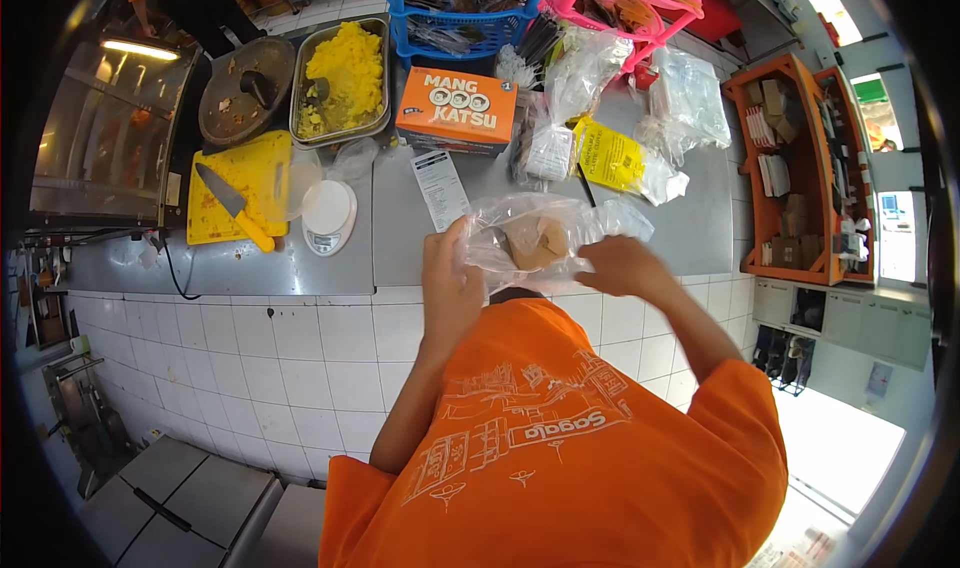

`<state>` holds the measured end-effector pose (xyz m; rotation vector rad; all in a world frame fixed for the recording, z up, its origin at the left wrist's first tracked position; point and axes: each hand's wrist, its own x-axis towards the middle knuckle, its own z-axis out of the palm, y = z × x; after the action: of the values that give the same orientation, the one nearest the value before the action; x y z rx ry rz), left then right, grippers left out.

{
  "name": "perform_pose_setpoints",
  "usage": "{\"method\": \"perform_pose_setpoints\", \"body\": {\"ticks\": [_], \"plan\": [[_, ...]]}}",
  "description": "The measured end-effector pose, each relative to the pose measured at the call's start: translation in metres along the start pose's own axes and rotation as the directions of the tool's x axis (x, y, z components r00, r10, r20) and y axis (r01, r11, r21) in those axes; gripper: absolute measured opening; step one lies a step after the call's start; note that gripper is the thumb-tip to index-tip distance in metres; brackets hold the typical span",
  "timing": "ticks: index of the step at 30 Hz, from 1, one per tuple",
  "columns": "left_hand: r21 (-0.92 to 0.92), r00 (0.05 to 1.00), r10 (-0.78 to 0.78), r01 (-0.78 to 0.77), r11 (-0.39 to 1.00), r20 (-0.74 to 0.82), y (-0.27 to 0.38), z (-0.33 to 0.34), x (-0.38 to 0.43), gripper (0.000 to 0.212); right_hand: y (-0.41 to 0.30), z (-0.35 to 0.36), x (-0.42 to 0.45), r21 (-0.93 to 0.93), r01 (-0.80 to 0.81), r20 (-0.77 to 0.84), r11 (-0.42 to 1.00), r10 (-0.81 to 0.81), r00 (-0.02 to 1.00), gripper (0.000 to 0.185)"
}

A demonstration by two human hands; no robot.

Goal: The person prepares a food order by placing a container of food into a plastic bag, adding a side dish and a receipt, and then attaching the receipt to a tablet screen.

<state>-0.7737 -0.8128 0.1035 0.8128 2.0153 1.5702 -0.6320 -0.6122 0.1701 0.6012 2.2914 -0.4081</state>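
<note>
A clear plastic bag (487, 268) is held up at the counter's front edge, close to my body. Inside it shows a brown paper packet (536, 242), partly blurred by the film. My left hand (454, 283) grips the bag's left side, thumb towards me. At the right side, my right hand (626, 266) has its fingers bent onto the plastic; it is slightly blurred. A printed paper slip (441, 189) lies just beyond my left hand. Past the bag is a yellow pack of disposable plastic gloves (611, 155).
An orange box (457, 107) stands behind the slip, beside a steel pan of yellow food (341, 80). Leftward, a knife (225, 193) lies on a yellow cutting board (202, 223) near a white kitchen scale (328, 215). Blue (465, 28) and pink baskets (600, 13) stand behind. Another person (202, 5) is at back left.
</note>
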Motion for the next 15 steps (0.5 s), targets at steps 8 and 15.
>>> {"method": "perform_pose_setpoints", "body": {"ticks": [8,15], "plan": [[0.18,0.993,0.003,0.019,0.983,-0.119,0.038,-0.007,0.005,0.029,0.054,-0.125,0.208,0.046,0.327,-0.837,0.944,-0.143,0.529,0.02],[0.02,0.95,-0.25,0.258,0.966,-0.188,0.074,0.0,0.001,0.014,0.091,-0.138,0.25,0.16,0.234,-0.867,0.959,0.023,0.498,0.018]]}}
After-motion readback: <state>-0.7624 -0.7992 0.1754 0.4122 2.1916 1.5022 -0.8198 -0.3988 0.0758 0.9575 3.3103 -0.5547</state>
